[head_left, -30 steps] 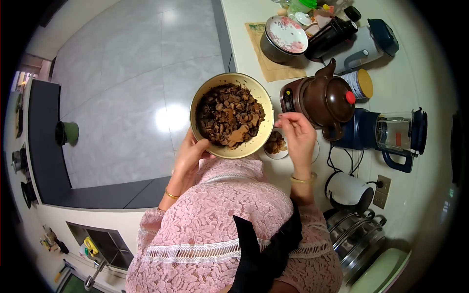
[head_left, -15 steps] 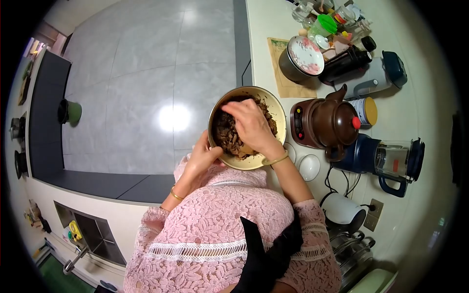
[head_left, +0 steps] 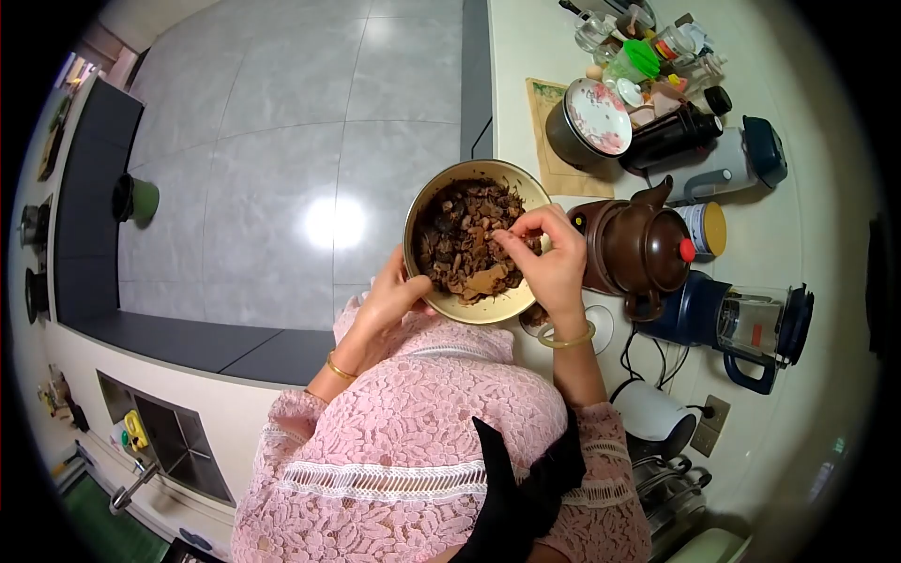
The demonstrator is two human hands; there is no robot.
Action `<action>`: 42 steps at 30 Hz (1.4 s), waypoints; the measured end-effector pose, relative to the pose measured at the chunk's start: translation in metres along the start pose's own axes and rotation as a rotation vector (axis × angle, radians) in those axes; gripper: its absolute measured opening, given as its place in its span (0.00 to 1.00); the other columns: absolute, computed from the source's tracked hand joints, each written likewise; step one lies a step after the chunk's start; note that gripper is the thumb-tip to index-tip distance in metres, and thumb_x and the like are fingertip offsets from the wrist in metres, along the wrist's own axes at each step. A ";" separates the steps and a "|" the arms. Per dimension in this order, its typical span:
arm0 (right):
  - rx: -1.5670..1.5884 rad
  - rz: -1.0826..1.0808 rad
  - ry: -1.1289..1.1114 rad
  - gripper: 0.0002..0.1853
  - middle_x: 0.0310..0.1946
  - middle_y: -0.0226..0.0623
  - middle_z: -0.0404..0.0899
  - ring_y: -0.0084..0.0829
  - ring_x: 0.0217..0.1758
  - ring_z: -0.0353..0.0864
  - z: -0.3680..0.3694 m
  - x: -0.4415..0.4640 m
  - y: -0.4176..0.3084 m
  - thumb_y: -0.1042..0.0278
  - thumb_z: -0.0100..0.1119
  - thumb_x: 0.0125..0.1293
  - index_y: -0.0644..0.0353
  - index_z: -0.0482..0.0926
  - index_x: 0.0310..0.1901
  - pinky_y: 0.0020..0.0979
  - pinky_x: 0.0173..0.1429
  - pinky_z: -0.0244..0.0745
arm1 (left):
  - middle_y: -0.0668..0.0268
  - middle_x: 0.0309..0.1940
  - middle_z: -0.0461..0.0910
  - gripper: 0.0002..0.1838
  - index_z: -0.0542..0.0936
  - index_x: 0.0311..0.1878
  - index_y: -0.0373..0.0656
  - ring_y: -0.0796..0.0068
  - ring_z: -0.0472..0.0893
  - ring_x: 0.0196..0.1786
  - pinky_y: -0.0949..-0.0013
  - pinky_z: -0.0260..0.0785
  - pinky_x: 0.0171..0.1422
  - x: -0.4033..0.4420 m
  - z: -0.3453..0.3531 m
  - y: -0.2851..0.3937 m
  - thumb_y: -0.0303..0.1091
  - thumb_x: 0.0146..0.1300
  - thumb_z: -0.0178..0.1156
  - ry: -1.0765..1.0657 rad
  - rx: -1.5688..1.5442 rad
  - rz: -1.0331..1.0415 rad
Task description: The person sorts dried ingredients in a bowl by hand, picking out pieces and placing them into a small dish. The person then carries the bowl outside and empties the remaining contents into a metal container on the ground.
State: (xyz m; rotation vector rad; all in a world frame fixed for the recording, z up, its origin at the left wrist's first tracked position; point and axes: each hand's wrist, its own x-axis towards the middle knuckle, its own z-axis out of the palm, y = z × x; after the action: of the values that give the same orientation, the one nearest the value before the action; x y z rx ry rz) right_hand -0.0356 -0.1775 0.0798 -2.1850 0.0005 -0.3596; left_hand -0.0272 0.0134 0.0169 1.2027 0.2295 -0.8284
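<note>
A cream-coloured round bowl [head_left: 469,313] is tilted toward me, with dark brown dried pieces [head_left: 469,235] inside and a larger tan piece near its lower side. My left hand [head_left: 389,298] grips the bowl's lower left rim, thumb on the edge. Over the bowl's right side is my right hand [head_left: 551,255], its thumb and fingertips pinched together just above the pieces. Whatever lies between those fingertips is too small to name. Partly hidden behind my right wrist, a small dish [head_left: 531,325] of brown pieces sits beside a white dish [head_left: 601,330].
Along the counter stand a lidded pot [head_left: 577,131], a brown teapot [head_left: 648,246] on its heating base, a blue blender [head_left: 690,305], a white kettle [head_left: 652,413] and a black flask [head_left: 671,136]. Stacked metal pots [head_left: 671,493] are at the lower right.
My right hand dipped into the bowl, then drew back to its right side with fingers pinched. The view and the bowl shifted; my left hand kept its hold on the rim.
</note>
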 end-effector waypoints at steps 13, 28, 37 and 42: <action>-0.341 -0.259 -0.229 0.11 0.28 0.36 0.77 0.36 0.36 0.73 0.044 0.000 0.021 0.79 0.59 0.47 0.60 0.78 0.36 0.33 0.43 0.67 | 0.61 0.41 0.72 0.31 0.56 0.62 0.37 0.75 0.77 0.33 0.77 0.74 0.25 -0.002 0.000 0.003 0.21 0.52 0.49 -0.020 0.008 -0.040; -0.268 -0.249 -0.115 0.09 0.33 0.38 0.74 0.36 0.40 0.70 0.041 0.004 0.016 0.78 0.63 0.45 0.62 0.80 0.32 0.33 0.43 0.67 | 0.60 0.42 0.72 0.29 0.58 0.60 0.36 0.76 0.77 0.33 0.78 0.73 0.24 -0.005 0.001 0.005 0.21 0.53 0.49 0.006 -0.031 -0.021; -0.143 -0.090 -0.095 0.07 0.30 0.35 0.74 0.37 0.37 0.70 0.031 0.000 0.017 0.77 0.64 0.44 0.62 0.80 0.28 0.33 0.42 0.68 | 0.60 0.42 0.72 0.29 0.56 0.61 0.35 0.76 0.77 0.32 0.78 0.74 0.24 -0.005 0.000 -0.001 0.21 0.53 0.48 0.006 -0.038 -0.043; -0.403 -0.243 -0.087 0.09 0.36 0.38 0.73 0.39 0.44 0.69 0.026 0.002 0.008 0.79 0.55 0.52 0.64 0.78 0.37 0.35 0.48 0.66 | 0.58 0.41 0.72 0.29 0.56 0.61 0.34 0.75 0.77 0.28 0.78 0.73 0.23 -0.005 0.001 0.002 0.21 0.53 0.48 0.013 -0.027 -0.018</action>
State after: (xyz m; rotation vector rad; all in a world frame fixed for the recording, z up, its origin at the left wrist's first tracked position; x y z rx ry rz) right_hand -0.0257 -0.1623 0.0595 -2.6073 -0.2630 -0.4285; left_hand -0.0299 0.0146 0.0213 1.1830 0.2618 -0.8308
